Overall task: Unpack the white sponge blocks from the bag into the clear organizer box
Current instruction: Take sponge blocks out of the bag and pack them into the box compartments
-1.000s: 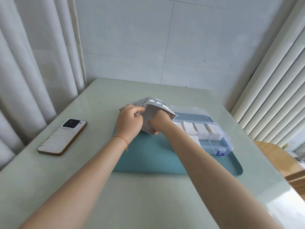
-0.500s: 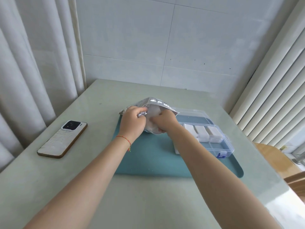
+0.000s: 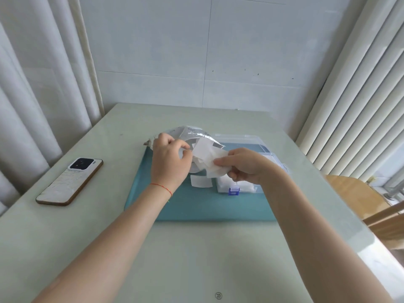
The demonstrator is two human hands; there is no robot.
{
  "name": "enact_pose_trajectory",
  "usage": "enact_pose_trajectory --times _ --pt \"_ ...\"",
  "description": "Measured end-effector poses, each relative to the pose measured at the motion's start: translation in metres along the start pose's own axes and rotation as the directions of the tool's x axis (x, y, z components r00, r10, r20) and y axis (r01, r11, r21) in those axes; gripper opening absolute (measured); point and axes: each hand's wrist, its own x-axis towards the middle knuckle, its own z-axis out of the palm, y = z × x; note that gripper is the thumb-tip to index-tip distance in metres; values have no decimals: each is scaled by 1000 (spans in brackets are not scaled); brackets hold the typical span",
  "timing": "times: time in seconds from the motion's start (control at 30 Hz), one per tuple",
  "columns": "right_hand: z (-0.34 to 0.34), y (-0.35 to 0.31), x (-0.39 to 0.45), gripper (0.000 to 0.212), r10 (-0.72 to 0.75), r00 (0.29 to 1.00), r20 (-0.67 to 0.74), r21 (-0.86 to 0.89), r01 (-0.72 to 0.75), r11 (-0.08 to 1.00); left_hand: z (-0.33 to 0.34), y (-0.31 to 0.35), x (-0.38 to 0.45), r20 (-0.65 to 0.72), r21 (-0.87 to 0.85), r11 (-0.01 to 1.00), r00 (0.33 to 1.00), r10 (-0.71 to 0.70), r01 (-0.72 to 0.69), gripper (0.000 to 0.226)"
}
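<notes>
Head view, single frame. Item: bag, silvery and crinkled, held above the far edge of a teal mat; its mouth faces right, toward the box, and its long axis runs roughly left to right. Left hand: fingers curled, gripping the bag's left side near its mouth; a thin red string circles the wrist. Right hand: fingers and thumb curled, pinching a bunch of white sponge blocks just at the bag's mouth; the blocks fan out at different tilts, long sides slanting from upper left to lower right, and their number cannot be told since they overlap. One loose sponge block lies flat on the mat below the hands, long axis left to right, just beside the box. Clear box: sits on the right part of the mat, lid open toward the far side, a blue latch on its near wall; white blocks show in the near compartments, but the right hand and forearm cover most of it, so which compartments are filled cannot be made out. Other: a phone lies face down on the pale green table, well apart to the left, long axis slanting away to the right. A wooden chair is cut off at the right edge.
</notes>
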Motion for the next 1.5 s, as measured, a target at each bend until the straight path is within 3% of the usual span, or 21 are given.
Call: enact_pose_trajectory --times 0.17,0.27,0.33,0.43,0.53,0.63,0.97,1.13,1.33,1.4,1.5 --pt "-11 10 -5 14 -10 1000 24 5 10 1000 -2 13 -8 37 110 994 999 -2 -2 20" --pt "-21 14 -9 13 -38 999 37 9 38 999 -5 20 -7 145 139 979 975 -167 147 46" --pt "-25 16 -12 15 -62 997 52 5 62 998 -4 28 -6 307 19 949 901 -307 316 58" --pt "-25 16 -15 12 -80 994 77 -8 81 997 0 38 -6 527 -260 771 754 -391 582 38" --pt "-20 17 -16 9 -108 992 69 -18 110 994 5 38 -9 576 -386 642 717 -393 663 21" --pt "-16 19 -15 9 -141 990 2 -22 141 990 7 36 -12 591 -424 578 697 -406 697 18" --pt "-6 20 -16 12 -174 979 -103 -42 170 984 4 34 -17 601 -511 511 713 -362 691 12" --pt "-7 19 -13 14 -264 926 -269 -118 240 964 11 40 -16 628 -536 467 702 -335 703 10" --pt "-6 21 -13 13 -305 885 -352 -150 269 951 23 42 -13 577 -559 447 715 -395 698 9" --pt "-3 23 -11 12 -327 866 -378 -189 273 943 26 40 -14 532 -529 501 728 -432 685 21" --pt "0 27 -13 6 -357 855 -376 -235 285 929 30 38 -16 404 -385 707 797 -448 593 27"
